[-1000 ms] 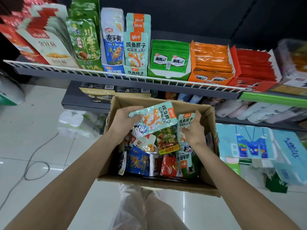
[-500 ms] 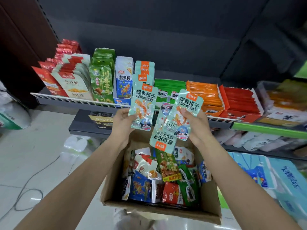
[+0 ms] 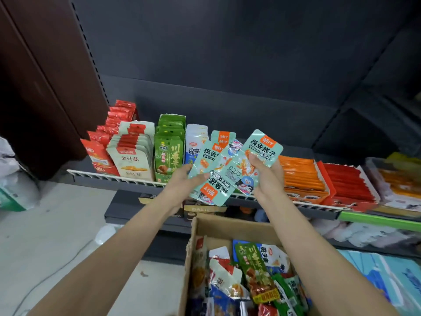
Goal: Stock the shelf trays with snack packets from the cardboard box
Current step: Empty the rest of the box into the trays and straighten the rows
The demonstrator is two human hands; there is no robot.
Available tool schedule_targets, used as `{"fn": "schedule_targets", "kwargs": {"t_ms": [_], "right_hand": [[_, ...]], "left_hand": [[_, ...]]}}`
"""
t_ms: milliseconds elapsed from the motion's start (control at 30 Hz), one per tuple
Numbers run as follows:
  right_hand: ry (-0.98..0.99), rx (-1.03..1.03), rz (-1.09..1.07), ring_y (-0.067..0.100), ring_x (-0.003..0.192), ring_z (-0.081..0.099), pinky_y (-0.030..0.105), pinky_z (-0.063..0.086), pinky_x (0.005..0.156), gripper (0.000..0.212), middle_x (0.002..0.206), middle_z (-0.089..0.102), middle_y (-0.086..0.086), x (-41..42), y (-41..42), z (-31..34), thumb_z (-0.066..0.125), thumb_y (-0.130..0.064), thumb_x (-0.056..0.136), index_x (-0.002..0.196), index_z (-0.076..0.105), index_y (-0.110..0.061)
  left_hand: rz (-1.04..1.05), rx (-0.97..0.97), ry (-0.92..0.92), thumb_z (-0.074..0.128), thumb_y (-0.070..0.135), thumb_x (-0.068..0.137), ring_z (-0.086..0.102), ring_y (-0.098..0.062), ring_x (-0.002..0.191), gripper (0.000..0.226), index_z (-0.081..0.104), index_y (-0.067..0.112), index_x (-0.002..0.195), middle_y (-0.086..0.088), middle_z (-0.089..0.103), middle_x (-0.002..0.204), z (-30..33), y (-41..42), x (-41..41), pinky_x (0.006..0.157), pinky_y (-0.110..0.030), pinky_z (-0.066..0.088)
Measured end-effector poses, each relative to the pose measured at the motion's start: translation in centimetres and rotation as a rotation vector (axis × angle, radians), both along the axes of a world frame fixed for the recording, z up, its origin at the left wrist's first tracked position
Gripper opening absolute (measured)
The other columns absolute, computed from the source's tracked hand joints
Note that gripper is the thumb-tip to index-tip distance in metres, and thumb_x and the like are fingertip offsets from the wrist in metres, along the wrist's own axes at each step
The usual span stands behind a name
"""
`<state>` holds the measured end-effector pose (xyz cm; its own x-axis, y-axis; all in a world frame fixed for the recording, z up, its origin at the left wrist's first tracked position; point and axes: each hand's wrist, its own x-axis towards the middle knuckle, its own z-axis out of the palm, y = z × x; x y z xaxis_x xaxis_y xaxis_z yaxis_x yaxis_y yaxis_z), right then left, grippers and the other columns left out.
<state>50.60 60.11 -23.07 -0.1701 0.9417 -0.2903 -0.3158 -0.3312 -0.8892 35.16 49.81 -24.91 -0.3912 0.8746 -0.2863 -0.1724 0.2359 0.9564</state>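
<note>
While both hands are hovering in front of the shelf, the person is carrying a small fan of mint-green packets toward the row of trays, so the step in hand looks like delivery, not picking. The left hand (image 3: 182, 182) is pinching the lower edge of the left mint-green packet (image 3: 205, 160), thumb on its front, while the right hand (image 3: 265, 176) is gripping the right mint-green packet (image 3: 257, 160) with thumb and fingers curled round it; a third, upside-down packet (image 3: 214, 189) is hanging between the two, overlapped by both, and which hand is actually holding it I cannot tell. Just behind them, the matching mint-green tray (image 3: 222, 136) is standing on the wire-fronted shelf (image 3: 118, 179), between the blue-and-white tray (image 3: 196, 142) and the orange tray (image 3: 300, 176), and its printed design is matching the packets being held. Below, the cardboard box (image 3: 227, 226) is sitting with many mixed snack packets (image 3: 252, 270) inside, so most of the stocking is probably remaining. As a judgement, the next move is calling for squaring the three packets into one stack, turning the inverted one upright so every label is facing forward, then sliding them in behind or in front of those already standing in that tray, without knocking its neighbours.
</note>
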Motion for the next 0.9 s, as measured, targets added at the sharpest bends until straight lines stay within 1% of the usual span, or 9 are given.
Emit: {"fn": "schedule_targets", "kwargs": {"t_ms": [67, 167, 300, 400, 467, 567, 700, 800, 900], "right_hand": [[-0.261, 0.188, 0.106, 0.018, 0.100, 0.066, 0.042, 0.053, 0.090, 0.034, 0.109, 0.070, 0.000, -0.5, 0.5, 0.3, 0.075, -0.010, 0.079, 0.110, 0.061, -0.017], [-0.663, 0.500, 0.482, 0.007, 0.099, 0.063, 0.023, 0.051, 0.085, 0.044, 0.111, 0.066, -0.008, -0.8, 1.2, 1.3, 0.079, -0.014, 0.075, 0.115, 0.061, -0.019], [-0.985, 0.661, 0.826, 0.011, 0.110, 0.058, 0.027, 0.047, 0.092, 0.054, 0.120, 0.062, -0.009, -2.5, 1.2, 1.9, 0.081, -0.024, 0.074, 0.122, 0.058, -0.019], [-0.893, 0.598, 0.892, 0.002, 0.097, 0.062, 0.020, 0.047, 0.081, 0.039, 0.109, 0.064, -0.018, -4.0, 0.4, 1.4, 0.080, -0.019, 0.074, 0.108, 0.061, -0.026], [-0.747, 0.518, 0.762, 0.002, 0.086, 0.067, 0.017, 0.050, 0.070, 0.029, 0.099, 0.070, -0.012, -4.7, 0.2, 0.9, 0.078, -0.014, 0.077, 0.102, 0.064, -0.022], [-0.521, 0.356, 0.462, -0.001, 0.073, 0.067, 0.014, 0.050, 0.060, 0.021, 0.096, 0.072, -0.004, -3.7, 0.1, 0.1, 0.072, -0.010, 0.081, 0.100, 0.064, -0.015], [-0.274, 0.140, 0.183, 0.020, 0.096, 0.068, 0.037, 0.054, 0.082, 0.026, 0.104, 0.072, 0.003, -3.5, 0.3, -1.2, 0.072, -0.012, 0.081, 0.105, 0.065, -0.013], [-0.287, 0.151, 0.137, 0.020, 0.099, 0.066, 0.034, 0.051, 0.083, 0.019, 0.101, 0.071, 0.000, -4.6, 0.4, -1.3, 0.070, -0.008, 0.083, 0.098, 0.064, -0.017], [-0.271, 0.163, 0.123, 0.018, 0.102, 0.066, 0.038, 0.051, 0.090, 0.024, 0.105, 0.071, 0.001, -4.5, 0.8, -1.0, 0.069, -0.008, 0.084, 0.106, 0.063, -0.015]], "left_hand": [[0.086, 0.024, 0.121, 0.075, 0.027, 0.079, 0.039, -0.024, 0.132, 0.081, 0.031, 0.005, 0.144, -0.003, 0.039, 0.143, 0.2, 0.6, -1.8, 0.111, -0.044, 0.032], [0.135, 0.038, 0.253, 0.079, 0.028, 0.072, 0.043, -0.025, 0.130, 0.084, 0.037, 0.007, 0.142, -0.004, 0.044, 0.141, 1.0, 1.2, -4.6, 0.107, -0.044, 0.038], [0.002, 0.045, 0.341, 0.079, 0.013, 0.074, 0.066, -0.024, 0.097, 0.040, 0.061, 0.012, 0.110, -0.003, 0.069, 0.104, 1.3, 2.3, -6.2, 0.087, -0.044, 0.053], [-0.001, 0.101, 0.334, 0.071, 0.008, 0.081, 0.066, -0.021, 0.084, 0.020, 0.062, 0.017, 0.096, -0.001, 0.069, 0.092, 1.6, 3.1, -6.0, 0.069, -0.032, 0.056], [0.025, 0.136, 0.244, 0.066, 0.016, 0.087, 0.065, -0.016, 0.082, 0.010, 0.061, 0.018, 0.096, -0.001, 0.069, 0.094, 1.8, 3.5, -6.6, 0.064, -0.023, 0.054], [0.114, 0.127, 0.123, 0.053, 0.039, 0.094, 0.058, -0.020, 0.114, 0.042, 0.055, 0.011, 0.125, -0.005, 0.062, 0.124, 1.5, 3.4, -7.1, 0.098, -0.040, 0.047], [0.021, 0.153, 0.085, 0.042, 0.029, 0.100, 0.047, -0.018, 0.126, 0.037, 0.049, 0.014, 0.133, 0.003, 0.054, 0.133, 1.3, 3.9, -6.5, 0.113, -0.040, 0.029], [-0.112, 0.101, 0.007, 0.038, 0.034, 0.101, 0.033, -0.014, 0.136, 0.052, 0.028, 0.013, 0.147, 0.006, 0.038, 0.145, 1.0, 4.8, -4.6, 0.113, -0.034, 0.022], [-0.099, 0.164, 0.089, 0.036, 0.032, 0.102, 0.037, -0.016, 0.135, 0.044, 0.041, 0.010, 0.140, 0.002, 0.045, 0.141, 0.8, 5.8, -4.3, 0.110, -0.028, 0.026]]}}
